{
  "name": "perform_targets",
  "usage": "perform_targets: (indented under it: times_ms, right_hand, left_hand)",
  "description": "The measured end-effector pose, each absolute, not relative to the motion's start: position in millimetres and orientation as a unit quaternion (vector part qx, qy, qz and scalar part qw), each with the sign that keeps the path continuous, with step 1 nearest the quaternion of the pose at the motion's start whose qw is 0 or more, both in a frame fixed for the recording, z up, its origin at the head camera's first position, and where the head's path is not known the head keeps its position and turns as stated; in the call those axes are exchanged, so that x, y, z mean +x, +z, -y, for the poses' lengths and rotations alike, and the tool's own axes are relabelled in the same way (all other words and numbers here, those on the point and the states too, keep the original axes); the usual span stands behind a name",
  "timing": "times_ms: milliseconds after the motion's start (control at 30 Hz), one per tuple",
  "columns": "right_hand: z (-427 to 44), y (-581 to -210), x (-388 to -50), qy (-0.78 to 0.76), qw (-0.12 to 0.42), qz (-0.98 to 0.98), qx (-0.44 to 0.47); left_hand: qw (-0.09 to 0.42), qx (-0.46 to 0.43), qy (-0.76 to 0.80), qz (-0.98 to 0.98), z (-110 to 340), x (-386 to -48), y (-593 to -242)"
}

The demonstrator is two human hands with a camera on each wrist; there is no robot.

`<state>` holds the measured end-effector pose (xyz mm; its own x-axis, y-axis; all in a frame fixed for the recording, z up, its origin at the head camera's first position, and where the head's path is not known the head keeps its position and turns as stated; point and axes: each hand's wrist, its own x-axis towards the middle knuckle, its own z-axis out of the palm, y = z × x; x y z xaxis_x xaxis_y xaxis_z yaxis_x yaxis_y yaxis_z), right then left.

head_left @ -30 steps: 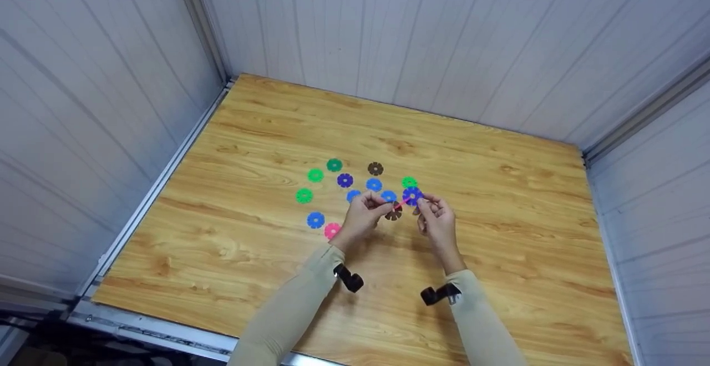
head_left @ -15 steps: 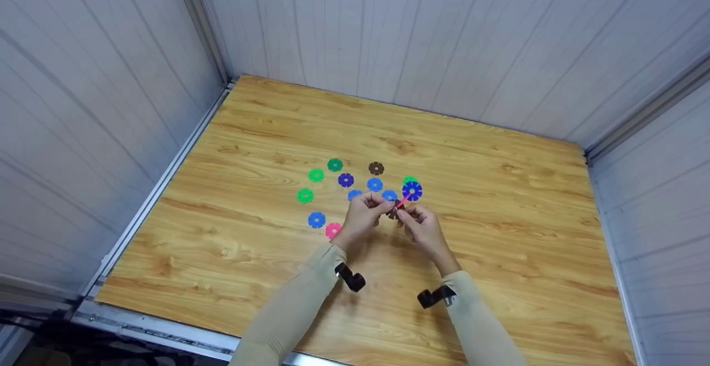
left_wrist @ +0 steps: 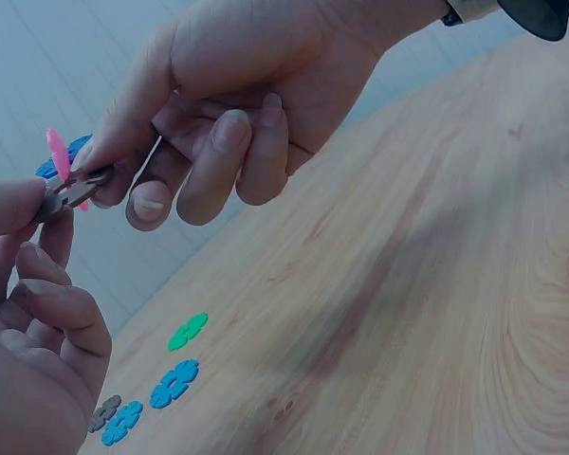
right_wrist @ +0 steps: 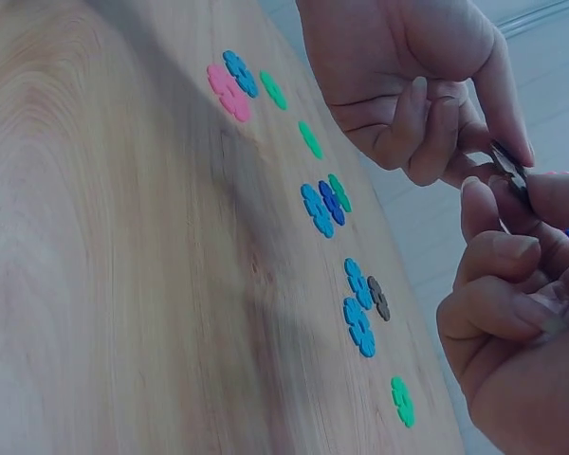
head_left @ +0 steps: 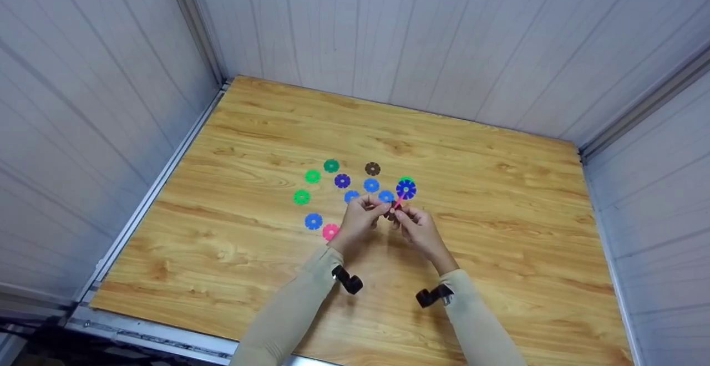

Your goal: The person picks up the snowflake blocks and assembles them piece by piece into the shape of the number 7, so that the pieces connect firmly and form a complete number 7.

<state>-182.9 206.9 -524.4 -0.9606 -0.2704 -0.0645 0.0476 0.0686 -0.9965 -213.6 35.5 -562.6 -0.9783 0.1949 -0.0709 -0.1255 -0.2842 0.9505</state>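
My left hand (head_left: 361, 219) pinches a brown notched building disc (left_wrist: 71, 194) between thumb and fingers, above the table. My right hand (head_left: 424, 232) pinches the same brown disc from the other side, close to where a pink disc (left_wrist: 57, 154) crosses it. The pink disc looks edge-on in the head view and joins a dark blue disc (head_left: 406, 189), which stands out beyond the fingertips. Thumbs and fingers hide much of the brown disc, so how deep the slots sit cannot be seen.
Several loose discs lie flat on the wooden table (head_left: 499, 233): a brown one (head_left: 373, 168), a purple one (head_left: 342, 181), a pink one (head_left: 330, 232), blue ones (head_left: 313, 221) and green ones (head_left: 302, 197). White panel walls (head_left: 333, 33) enclose the table's back and sides.
My right hand has left the dark blue disc and come down and left to the brown disc beside my left hand. The left hand stays nearly in place.
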Motion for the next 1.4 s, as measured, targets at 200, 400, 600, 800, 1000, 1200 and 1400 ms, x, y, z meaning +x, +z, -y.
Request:
perform_targets:
  times_ms: [200, 400, 600, 800, 1000, 1200, 1400]
  right_hand:
    - [-209, -529, -179, -0.679, 0.115, -0.720, -0.079]
    - [-206, -525, -180, -0.664, 0.104, -0.735, -0.091]
    - [-203, -525, -182, -0.678, 0.107, -0.723, -0.079]
    - [-211, -549, -188, -0.703, 0.106, -0.701, -0.058]
    - [-219, -551, -189, -0.694, 0.093, -0.711, -0.060]
    - [-217, -539, -187, -0.703, 0.113, -0.699, -0.056]
    - [-216, -527, -182, -0.706, 0.105, -0.696, -0.078]
  left_hand:
    - [0.101, 0.046, 0.793, -0.599, -30, -199, -543]
    - [0.113, 0.070, 0.792, -0.597, -24, -199, -541]
    - [0.105, 0.092, 0.771, -0.621, -4, -203, -541]
    - [0.071, 0.109, 0.721, -0.680, 20, -208, -545]
    - [0.085, 0.169, 0.558, -0.808, 47, -223, -569]
    - [0.101, 0.213, 0.339, -0.911, 66, -219, -567]
    - [0.093, 0.224, 0.251, -0.937, 69, -218, -576]
